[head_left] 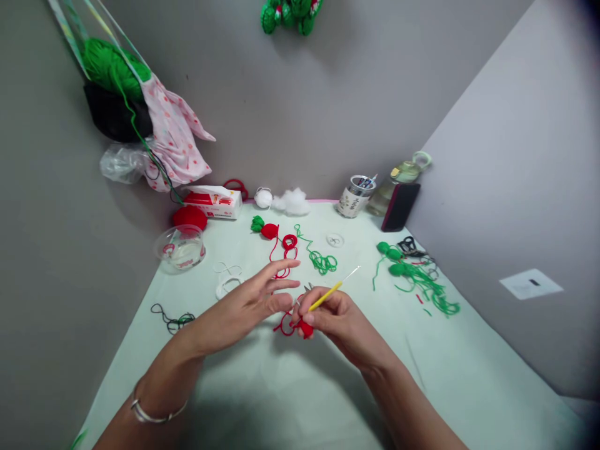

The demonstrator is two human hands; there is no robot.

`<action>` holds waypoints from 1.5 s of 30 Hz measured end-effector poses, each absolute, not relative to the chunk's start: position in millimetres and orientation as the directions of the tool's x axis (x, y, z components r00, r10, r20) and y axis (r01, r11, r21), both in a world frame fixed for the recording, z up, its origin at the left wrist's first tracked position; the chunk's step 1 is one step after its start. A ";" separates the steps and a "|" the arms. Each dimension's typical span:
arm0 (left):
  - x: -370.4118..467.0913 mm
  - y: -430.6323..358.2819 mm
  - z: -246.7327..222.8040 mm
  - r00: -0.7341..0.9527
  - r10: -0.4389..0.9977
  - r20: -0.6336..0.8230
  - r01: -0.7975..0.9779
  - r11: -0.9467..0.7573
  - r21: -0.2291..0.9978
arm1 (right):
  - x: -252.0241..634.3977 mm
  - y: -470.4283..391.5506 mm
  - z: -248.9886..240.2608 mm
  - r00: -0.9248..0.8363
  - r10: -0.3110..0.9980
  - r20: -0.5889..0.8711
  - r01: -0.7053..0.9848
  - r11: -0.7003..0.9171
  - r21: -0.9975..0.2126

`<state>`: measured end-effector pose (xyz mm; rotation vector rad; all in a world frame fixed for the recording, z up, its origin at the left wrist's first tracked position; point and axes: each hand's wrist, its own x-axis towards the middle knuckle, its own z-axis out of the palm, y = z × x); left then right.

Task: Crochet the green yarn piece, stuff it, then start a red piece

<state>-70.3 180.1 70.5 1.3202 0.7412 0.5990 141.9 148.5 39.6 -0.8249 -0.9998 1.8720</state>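
My right hand grips a yellow-handled crochet hook, its metal tip pointing up and to the right. The same fingers also pinch a small red crocheted piece, partly covered by them. Just left of it, my left hand is held with its fingers spread and nothing in them. A loop of red yarn hangs below, between the two hands. Behind the right fingers the tips of what look like scissors show; the rest is hidden.
Behind the hands lie a red crocheted piece with a green top, red yarn and green yarn. A clear bowl and tissue box stand left. A pen can, bottle, phone and green pieces are right.
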 end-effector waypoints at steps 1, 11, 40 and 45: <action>-64.2 178.6 68.7 0.637 0.762 -0.121 -0.038 0.187 0.982 | 141.3 147.4 40.0 -0.441 0.885 -0.150 -0.361 -0.328 -0.873; -25.7 171.7 41.7 0.172 0.933 0.316 -0.127 -0.298 0.946 | 143.8 141.3 40.0 -0.378 0.924 -0.049 -0.444 -0.227 -0.867; -3.4 143.5 52.8 0.292 0.945 -0.144 -0.484 0.276 0.830 | 137.1 121.1 36.4 0.036 0.555 0.831 0.688 0.590 -0.424; -10.2 143.0 63.6 0.433 0.891 -0.136 -0.430 0.337 0.838 | 140.6 115.8 39.9 -0.023 0.440 0.898 0.734 0.617 -0.283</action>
